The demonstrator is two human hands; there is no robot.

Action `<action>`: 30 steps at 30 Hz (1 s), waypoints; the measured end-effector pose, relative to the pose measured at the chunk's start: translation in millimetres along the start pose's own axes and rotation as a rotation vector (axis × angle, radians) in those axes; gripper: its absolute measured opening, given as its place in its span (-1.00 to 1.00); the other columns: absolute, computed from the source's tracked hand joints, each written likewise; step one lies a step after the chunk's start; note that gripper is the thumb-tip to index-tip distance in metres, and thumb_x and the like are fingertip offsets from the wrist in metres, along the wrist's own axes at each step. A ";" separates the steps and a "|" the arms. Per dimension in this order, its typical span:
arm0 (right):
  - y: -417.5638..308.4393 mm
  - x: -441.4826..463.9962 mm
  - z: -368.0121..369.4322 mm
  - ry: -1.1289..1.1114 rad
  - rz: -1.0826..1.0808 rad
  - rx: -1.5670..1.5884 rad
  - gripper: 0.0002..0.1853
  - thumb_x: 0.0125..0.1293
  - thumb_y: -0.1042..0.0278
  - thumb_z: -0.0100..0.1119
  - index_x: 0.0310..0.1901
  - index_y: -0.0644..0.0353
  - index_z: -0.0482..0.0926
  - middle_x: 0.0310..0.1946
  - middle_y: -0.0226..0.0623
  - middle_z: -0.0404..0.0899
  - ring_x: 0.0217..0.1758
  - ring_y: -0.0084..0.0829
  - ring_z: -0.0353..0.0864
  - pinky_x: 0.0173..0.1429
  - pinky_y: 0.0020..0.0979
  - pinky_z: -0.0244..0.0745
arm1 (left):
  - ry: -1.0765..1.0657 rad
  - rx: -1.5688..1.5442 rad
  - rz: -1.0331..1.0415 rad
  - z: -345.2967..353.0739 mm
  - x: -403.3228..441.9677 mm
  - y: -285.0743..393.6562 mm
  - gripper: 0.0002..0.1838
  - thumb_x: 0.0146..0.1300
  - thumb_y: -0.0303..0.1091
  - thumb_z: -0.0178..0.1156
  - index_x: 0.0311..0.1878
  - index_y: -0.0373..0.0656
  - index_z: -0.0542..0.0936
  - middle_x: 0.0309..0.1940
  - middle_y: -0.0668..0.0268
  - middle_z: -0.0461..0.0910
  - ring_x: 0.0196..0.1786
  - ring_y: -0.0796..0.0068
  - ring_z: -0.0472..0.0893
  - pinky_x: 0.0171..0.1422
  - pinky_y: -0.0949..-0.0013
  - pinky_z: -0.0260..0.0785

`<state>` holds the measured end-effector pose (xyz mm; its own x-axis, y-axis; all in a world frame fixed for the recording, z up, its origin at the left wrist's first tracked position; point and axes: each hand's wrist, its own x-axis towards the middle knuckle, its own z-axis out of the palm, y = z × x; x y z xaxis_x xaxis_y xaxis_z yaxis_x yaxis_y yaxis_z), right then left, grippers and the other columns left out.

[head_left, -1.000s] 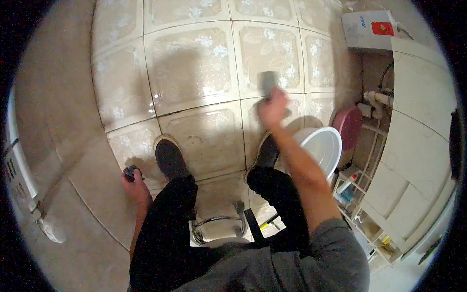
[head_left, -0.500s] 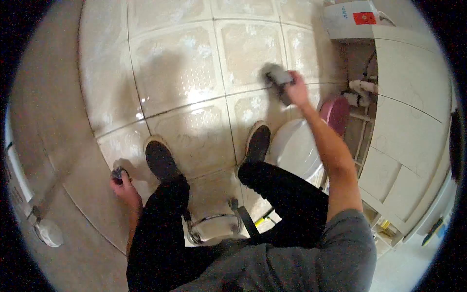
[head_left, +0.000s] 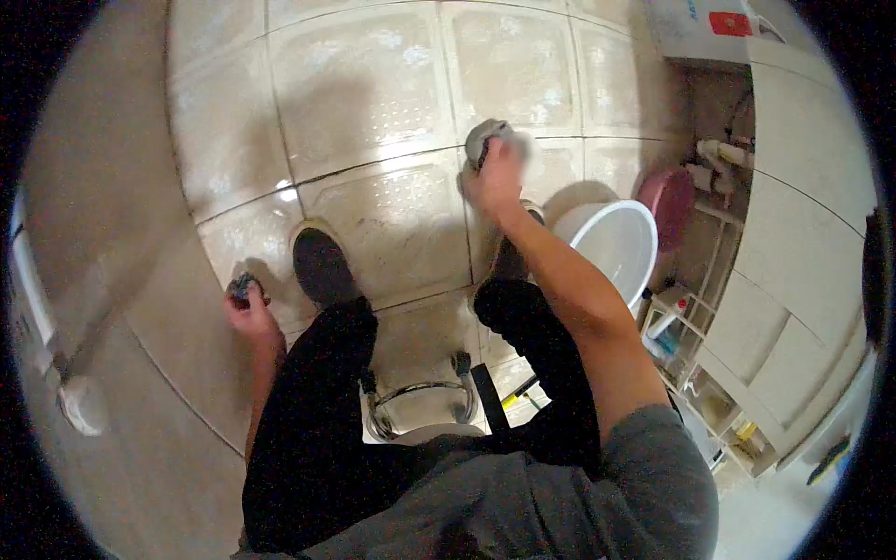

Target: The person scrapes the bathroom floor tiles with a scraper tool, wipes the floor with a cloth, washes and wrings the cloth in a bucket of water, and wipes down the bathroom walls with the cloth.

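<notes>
My right hand [head_left: 502, 175] is closed around a bunched grey cloth [head_left: 480, 140], held over the glossy tiled floor [head_left: 383, 219] just beyond my right shoe [head_left: 511, 254]. Part of the cloth is hidden by the fingers and blurred by motion. My left hand [head_left: 252, 315] is low at the left, outside my left shoe [head_left: 320, 266]. Its fingers pinch a small, dark, shiny wad that looks like a steel wool scrubber [head_left: 245, 287]. Wet-looking highlights lie on the tiles between the two hands.
A white basin [head_left: 644, 219] stands right of my right shoe, with a pink basin [head_left: 666, 210] behind it. White pipes [head_left: 723, 163] and pale cabinet panels [head_left: 793, 224] line the right side. Between my legs is a low seat's metal frame [head_left: 420, 387].
My right hand has moved left and slightly closer to me with the grey cloth, uncovering more of the white basin. My left hand still grips the scrubber. The whole view has shifted somewhat.
</notes>
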<state>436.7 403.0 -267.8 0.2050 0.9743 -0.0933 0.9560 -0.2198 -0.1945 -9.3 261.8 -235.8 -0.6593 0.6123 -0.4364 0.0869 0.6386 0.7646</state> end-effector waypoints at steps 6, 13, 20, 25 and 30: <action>5.6 45.9 -58.2 -0.133 0.009 0.347 -0.43 -0.03 0.32 0.27 0.11 0.27 0.51 -0.08 0.09 0.57 0.03 0.05 0.56 0.16 -0.10 0.49 | 0.070 -0.141 0.073 -13.0 -1.4 -12.0 -0.55 0.31 -0.35 0.28 0.18 -0.31 0.40 -0.07 0.20 0.58 -0.14 0.44 0.58 -0.15 0.37 0.52; 42.5 8.9 -16.1 -0.121 0.040 -0.180 -0.31 0.11 0.20 0.33 0.25 0.25 0.33 -0.07 0.15 0.49 -0.06 0.11 0.55 0.07 0.01 0.47 | 0.060 -0.115 0.053 -32.0 -19.1 -35.2 -0.56 0.29 -0.36 0.30 0.16 -0.29 0.41 -0.09 0.22 0.57 -0.15 0.45 0.57 -0.17 0.40 0.50; -55.0 -93.4 -1.3 -0.353 -0.206 0.357 -0.43 -0.01 0.32 0.37 0.10 0.20 0.48 -0.03 0.11 0.55 0.09 0.07 0.54 0.25 -0.09 0.43 | 0.063 -0.178 0.079 -18.9 -36.4 -1.7 -0.55 0.29 -0.30 0.31 0.13 -0.33 0.42 -0.11 0.18 0.58 -0.18 0.41 0.59 -0.14 0.38 0.50; -31.3 -48.9 -72.2 -0.514 -0.108 0.507 -0.41 0.05 0.27 0.32 0.15 0.28 0.50 -0.04 0.04 0.65 0.05 -0.11 0.67 0.14 -0.21 0.54 | 0.021 -0.112 0.170 -29.7 -57.6 15.7 -0.53 0.28 -0.28 0.31 0.12 -0.37 0.41 -0.09 0.15 0.59 -0.15 0.40 0.60 -0.15 0.38 0.52; -10.2 -40.6 -151.6 -0.376 -0.111 0.668 -0.46 0.11 0.40 0.27 0.18 0.27 0.47 -0.18 -0.19 0.64 -0.21 -0.38 0.62 -0.09 -0.34 0.55 | 0.108 -0.216 0.224 -54.6 -76.0 -5.2 -0.55 0.27 -0.29 0.30 0.10 -0.36 0.42 -0.12 0.16 0.58 -0.20 0.43 0.58 -0.17 0.38 0.50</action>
<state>450.5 373.2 -113.9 -0.0840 0.9365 -0.3405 0.6125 -0.2210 -0.7590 -0.5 186.5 -180.6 -0.7179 0.6662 -0.2019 0.0862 0.3729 0.9239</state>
